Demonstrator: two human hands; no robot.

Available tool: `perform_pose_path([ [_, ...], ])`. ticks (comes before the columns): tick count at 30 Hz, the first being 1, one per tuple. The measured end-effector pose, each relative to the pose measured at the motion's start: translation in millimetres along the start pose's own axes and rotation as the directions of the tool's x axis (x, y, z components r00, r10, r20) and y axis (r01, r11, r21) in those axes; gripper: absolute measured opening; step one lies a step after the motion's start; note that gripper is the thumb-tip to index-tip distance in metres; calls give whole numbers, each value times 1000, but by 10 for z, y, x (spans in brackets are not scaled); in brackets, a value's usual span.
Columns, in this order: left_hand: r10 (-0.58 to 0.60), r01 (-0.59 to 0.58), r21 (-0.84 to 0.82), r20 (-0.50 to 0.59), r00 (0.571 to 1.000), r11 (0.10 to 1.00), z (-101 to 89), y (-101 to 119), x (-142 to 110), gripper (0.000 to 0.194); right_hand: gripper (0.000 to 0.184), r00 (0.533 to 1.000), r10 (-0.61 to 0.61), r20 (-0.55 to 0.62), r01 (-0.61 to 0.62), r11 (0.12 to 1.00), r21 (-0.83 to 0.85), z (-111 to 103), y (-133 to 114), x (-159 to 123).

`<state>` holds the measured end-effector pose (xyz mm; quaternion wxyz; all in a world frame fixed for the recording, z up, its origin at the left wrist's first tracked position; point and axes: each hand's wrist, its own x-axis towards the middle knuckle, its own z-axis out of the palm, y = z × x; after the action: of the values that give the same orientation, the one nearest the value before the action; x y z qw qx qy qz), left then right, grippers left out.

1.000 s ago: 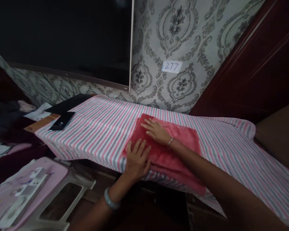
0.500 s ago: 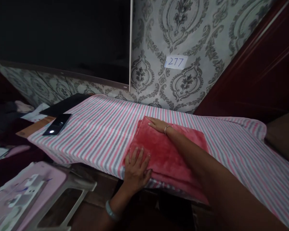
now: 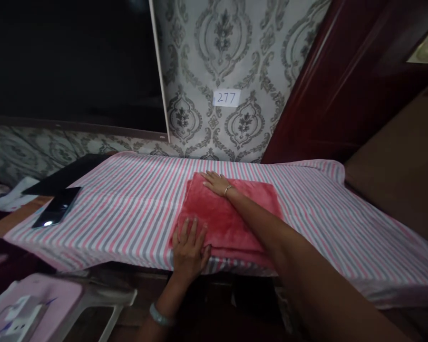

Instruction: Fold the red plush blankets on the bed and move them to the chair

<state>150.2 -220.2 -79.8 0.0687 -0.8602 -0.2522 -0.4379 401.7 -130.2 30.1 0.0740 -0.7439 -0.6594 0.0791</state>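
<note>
A folded red plush cloth point(image 3: 231, 213) lies on a table covered by a striped tablecloth point(image 3: 128, 199) in pink, grey and white. My left hand point(image 3: 189, 247) rests flat on its near left corner, fingers spread. Across the cloth reaches my right arm, and my right hand point(image 3: 216, 183) presses with outstretched fingers near the far left corner. Neither hand grips anything. The right forearm hides part of the cloth's right side.
On the table's left end lie a dark phone point(image 3: 57, 207) and a black flat panel point(image 3: 67, 173). A large screen point(image 3: 71, 66) hangs behind. At lower left stands a pink-topped stool point(image 3: 53, 289) with a power strip point(image 3: 19, 320). A dark red door point(image 3: 328, 95) is at right.
The view has swung right, so everything sits further left in the picture. My right hand's fingers are more spread on the cloth; my left hand stays at its near corner.
</note>
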Motion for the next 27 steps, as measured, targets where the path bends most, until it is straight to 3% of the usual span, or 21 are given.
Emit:
perform_pose_path([
  [2, 12, -12, 11, 15, 1000, 1000, -27, -18, 11, 42, 61, 1000, -28, -3, 28, 1000, 9, -41, -43, -204],
  [6, 2, -2, -13, 19, 1000, 1000, -183, 88, 149, 42, 60, 978, -208, 31, 207, 978, 28, -39, 10, -788],
  [9, 39, -36, -137, 23, 999, 990, -236, 398, 332, 40, 57, 956, -292, 36, 290, 956, 49, -27, 162, -1207],
  [12, 218, -183, -243, 124, 968, 953, -113, 808, 427, 44, 54, 960, -281, 18, 280, 960, 28, -18, 360, -1458],
  [15, 265, -225, -204, 199, 944, 953, 110, 1095, 339, 58, 56, 970, -242, 24, 243, 969, -36, 10, 602, -1500],
  [17, 274, -243, -170, 193, 942, 955, 234, 1156, 224, 64, 58, 980, -198, 5, 197, 975, -99, 24, 798, -1432],
  [20, 295, -266, -166, 188, 937, 950, 318, 1122, 94, 64, 59, 997, -39, -65, 27, 985, -168, 21, 1123, -1260],
  [23, 283, -252, -166, 204, 937, 953, 319, 1078, 66, 65, 59, 983, 144, -118, -158, 980, -123, 23, 1411, -1107],
  [27, 290, -253, -191, 197, 937, 948, 311, 1076, 94, 62, 58, 957, 223, -184, -222, 975, 25, 97, 1631, -1034],
])
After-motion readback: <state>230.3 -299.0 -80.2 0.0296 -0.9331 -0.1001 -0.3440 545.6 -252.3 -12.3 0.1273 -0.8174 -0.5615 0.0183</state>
